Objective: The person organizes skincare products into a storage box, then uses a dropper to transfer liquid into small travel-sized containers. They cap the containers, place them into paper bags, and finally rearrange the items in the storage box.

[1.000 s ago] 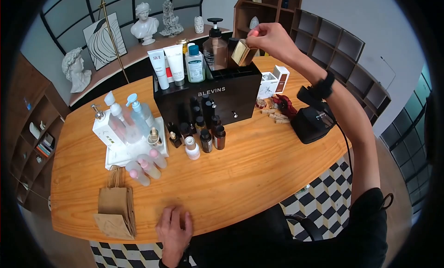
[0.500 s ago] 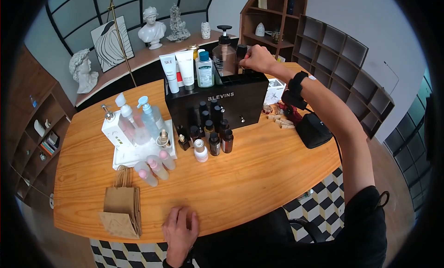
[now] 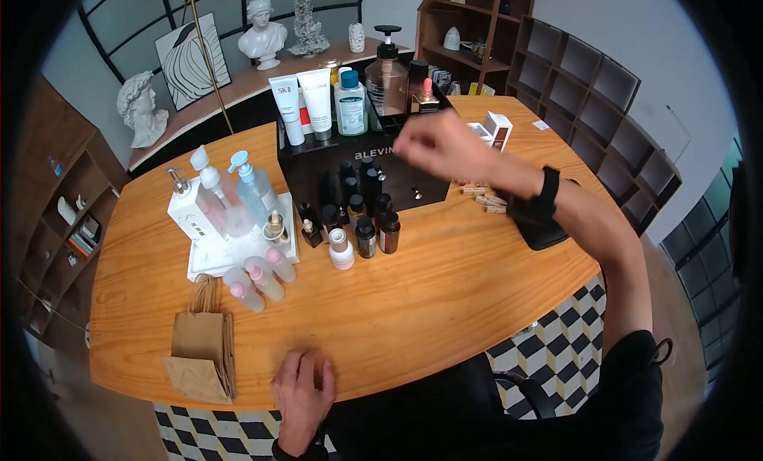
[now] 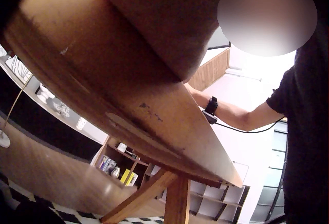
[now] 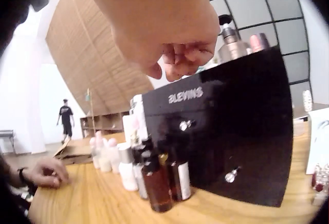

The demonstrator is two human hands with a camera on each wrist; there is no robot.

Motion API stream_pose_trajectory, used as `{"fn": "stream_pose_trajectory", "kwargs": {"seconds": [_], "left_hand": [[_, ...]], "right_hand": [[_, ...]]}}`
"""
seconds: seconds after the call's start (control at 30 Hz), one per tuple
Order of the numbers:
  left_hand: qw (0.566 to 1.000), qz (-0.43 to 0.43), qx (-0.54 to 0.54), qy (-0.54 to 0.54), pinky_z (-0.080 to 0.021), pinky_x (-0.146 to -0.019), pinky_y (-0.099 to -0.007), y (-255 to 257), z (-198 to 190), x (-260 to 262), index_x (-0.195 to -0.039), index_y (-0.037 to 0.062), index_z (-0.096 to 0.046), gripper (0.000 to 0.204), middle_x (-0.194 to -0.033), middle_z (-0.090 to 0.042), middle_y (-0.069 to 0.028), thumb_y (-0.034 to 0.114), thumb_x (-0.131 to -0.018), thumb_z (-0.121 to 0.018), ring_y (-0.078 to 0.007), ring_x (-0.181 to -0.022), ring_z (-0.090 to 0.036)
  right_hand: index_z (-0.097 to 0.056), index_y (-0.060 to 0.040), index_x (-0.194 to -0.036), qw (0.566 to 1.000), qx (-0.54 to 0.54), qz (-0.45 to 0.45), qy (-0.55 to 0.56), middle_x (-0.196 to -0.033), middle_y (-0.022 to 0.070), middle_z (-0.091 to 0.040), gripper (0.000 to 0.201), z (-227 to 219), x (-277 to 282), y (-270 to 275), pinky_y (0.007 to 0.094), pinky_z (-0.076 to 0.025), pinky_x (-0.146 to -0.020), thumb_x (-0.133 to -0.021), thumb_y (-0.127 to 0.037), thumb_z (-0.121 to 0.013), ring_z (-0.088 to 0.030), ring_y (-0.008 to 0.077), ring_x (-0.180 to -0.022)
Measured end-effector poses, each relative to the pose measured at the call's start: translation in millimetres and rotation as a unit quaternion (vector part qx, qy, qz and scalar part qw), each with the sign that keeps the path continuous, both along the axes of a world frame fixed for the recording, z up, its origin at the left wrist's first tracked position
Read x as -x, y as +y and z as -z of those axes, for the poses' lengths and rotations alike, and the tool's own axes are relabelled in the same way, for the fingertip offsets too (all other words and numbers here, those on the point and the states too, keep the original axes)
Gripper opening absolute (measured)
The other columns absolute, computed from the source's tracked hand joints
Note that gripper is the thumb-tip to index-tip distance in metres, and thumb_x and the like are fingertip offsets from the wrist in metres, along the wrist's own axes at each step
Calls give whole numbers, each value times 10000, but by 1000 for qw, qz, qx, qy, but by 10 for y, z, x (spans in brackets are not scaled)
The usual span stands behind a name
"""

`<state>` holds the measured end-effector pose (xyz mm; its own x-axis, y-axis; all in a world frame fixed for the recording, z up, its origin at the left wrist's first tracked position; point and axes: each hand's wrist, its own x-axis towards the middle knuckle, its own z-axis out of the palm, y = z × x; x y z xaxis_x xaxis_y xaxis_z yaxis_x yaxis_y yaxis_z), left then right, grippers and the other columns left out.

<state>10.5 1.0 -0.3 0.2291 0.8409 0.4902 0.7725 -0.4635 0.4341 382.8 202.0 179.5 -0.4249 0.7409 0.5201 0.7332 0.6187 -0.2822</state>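
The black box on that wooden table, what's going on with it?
A person's right hand is in front of the upper part of the glossy black box, fingers loosely curled with nothing visible in them. The left hand rests near the edge of the wooden table. Pale squeeze tubes, a clear brownish pump bottle and a pink-topped bottle stand at the box's top; small dark bottles stand in front of it.

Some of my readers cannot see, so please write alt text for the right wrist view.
The right hand, fingers curled, is near the top of a black box. Bottles stand before it on a wooden table, where the left hand rests.
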Motion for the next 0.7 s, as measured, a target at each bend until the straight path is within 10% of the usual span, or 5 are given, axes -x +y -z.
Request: {"fn": "stream_pose_trajectory", "kwargs": {"seconds": [0.33,0.7], "left_hand": [[1000,1,2,0,-567,-630,-434,4,-13,1,-1012,18,-721,175,-993,-677,-136,81,-865,-792,-352,-754,-701],[1000,7,-5,-3,-566,-616,-424,19,-13,-8,-1001,17,-720,158,-989,-671,-135,76,-870,-786,-337,-710,-695]], "right_hand": [[-616,-50,-1407,969,129,-38,-208,-1169,161,-625,468,591,559,-414,489,-595,-757,-1024,-305,-700,-734,388,-911],[-671,-47,-1313,979,129,-117,-109,-1104,121,-644,395,822,408,-194,484,-573,-797,-1020,-309,-706,-716,380,-943]]}}
